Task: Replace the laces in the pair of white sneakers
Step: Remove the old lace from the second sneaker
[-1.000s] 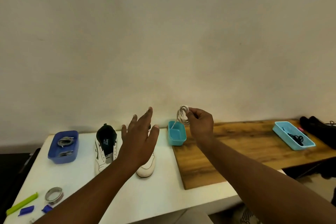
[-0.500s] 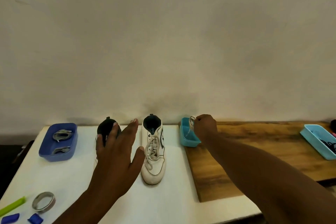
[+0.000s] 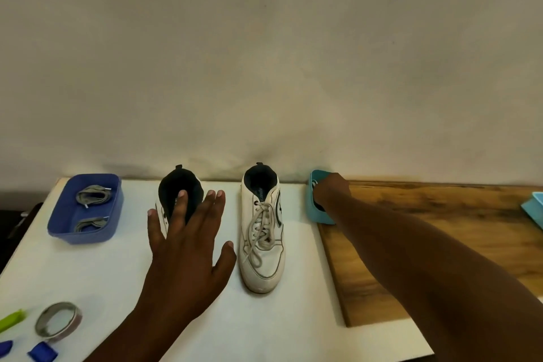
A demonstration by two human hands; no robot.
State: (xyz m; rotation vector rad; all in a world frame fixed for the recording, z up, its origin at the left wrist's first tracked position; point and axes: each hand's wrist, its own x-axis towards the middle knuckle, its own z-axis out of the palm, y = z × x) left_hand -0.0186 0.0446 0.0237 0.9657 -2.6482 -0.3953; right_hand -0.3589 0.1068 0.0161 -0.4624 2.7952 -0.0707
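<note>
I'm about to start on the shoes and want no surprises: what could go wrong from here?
1. The open left hand covers the unlaced white sneaker, so its eyelets are hidden; lacing could be misjudged.
2. The right hand reaches into the small teal plastic bin, which straddles the edge of the wooden board and might tip.
3. The laced white sneaker stands close by and could be knocked.

The left hand (image 3: 188,247) covers most of the left shoe (image 3: 176,185), the right hand's (image 3: 329,194) fingers are hidden inside the small teal box (image 3: 313,211), and a second teal box (image 3: 534,209) is cut off at the right edge.
</note>
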